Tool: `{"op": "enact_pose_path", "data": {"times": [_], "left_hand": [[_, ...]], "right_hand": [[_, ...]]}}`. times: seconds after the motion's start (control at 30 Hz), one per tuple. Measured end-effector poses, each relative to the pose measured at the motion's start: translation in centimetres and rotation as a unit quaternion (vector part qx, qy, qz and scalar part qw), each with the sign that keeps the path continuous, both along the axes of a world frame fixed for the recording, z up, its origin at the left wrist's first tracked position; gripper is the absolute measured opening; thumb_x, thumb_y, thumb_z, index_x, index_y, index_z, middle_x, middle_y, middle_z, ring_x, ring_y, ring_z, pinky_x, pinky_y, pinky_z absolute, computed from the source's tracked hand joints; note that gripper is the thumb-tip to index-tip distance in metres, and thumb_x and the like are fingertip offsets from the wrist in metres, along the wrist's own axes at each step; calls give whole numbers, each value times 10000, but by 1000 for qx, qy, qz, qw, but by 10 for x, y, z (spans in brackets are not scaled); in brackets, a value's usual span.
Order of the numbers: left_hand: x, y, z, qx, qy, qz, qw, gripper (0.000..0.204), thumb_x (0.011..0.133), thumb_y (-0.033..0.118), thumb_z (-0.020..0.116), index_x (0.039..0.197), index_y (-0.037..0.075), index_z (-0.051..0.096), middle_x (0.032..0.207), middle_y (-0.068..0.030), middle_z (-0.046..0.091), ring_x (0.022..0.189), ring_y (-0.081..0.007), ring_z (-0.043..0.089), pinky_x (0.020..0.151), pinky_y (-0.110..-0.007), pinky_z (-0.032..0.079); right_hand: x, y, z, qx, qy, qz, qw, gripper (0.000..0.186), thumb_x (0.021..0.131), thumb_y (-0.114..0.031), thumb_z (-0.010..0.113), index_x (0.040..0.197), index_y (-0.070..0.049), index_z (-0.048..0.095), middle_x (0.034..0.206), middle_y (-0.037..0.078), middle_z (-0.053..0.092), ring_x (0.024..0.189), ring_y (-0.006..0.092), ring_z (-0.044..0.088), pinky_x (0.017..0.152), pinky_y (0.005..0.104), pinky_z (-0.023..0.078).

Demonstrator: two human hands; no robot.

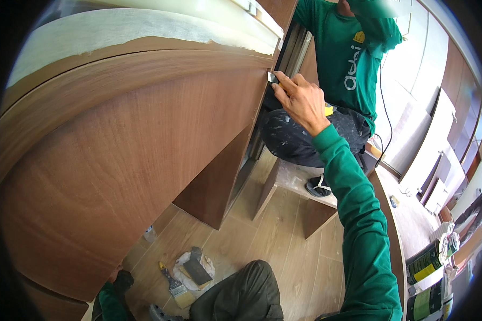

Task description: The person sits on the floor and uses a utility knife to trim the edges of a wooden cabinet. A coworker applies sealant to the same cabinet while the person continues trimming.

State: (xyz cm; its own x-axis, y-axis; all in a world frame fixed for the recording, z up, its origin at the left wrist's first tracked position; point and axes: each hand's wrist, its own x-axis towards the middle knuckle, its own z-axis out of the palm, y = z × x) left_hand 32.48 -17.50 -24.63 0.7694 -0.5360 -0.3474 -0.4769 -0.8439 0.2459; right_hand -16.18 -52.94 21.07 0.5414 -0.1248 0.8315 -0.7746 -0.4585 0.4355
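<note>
My right hand [303, 100] is closed round a tool with a yellow handle [329, 109] and a short flat metal blade [271, 78]. The blade meets the end of a brown wood-grain panel [144, 134], at its upper right corner. A pale strip of masking [118, 32] runs along the panel's top edge, with a bare brown band below it. At the lower left, my left sleeve [108, 302] shows, and a sliver of my left hand [114, 274] appears behind the panel's lower edge; its fingers are hidden.
A person in green [340, 53] sits on a low wooden bench [300, 184] close beyond my right hand. On the floor lie a paintbrush [175, 286] and a scraper [197, 270] on a white round piece. Paint cans [426, 263] stand at right beside a curved ledge [386, 214].
</note>
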Motion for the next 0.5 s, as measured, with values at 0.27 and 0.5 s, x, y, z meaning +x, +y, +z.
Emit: {"op": "enact_pose_path", "data": {"times": [0.27, 0.5], "left_hand": [[0, -2, 1, 1, -3, -1, 1000, 695, 871, 461, 784, 1410, 62, 602, 1547, -139, 531, 1384, -366, 497, 1125, -448, 420], [0, -2, -2, 2, -5, 0, 1000, 702, 865, 460, 787, 1407, 55, 602, 1539, -148, 535, 1377, -371, 503, 1123, -451, 423]], "right_hand": [[-1, -6, -3, -25, -6, 27, 999, 293, 962, -338, 675, 1210, -184, 697, 758, 112, 597, 604, 349, 665, 574, 459, 554], [2, -5, -3, -6, -10, 14, 1000, 299, 963, -343, 676, 1223, -199, 696, 755, 105, 601, 608, 348, 670, 572, 468, 551]]}}
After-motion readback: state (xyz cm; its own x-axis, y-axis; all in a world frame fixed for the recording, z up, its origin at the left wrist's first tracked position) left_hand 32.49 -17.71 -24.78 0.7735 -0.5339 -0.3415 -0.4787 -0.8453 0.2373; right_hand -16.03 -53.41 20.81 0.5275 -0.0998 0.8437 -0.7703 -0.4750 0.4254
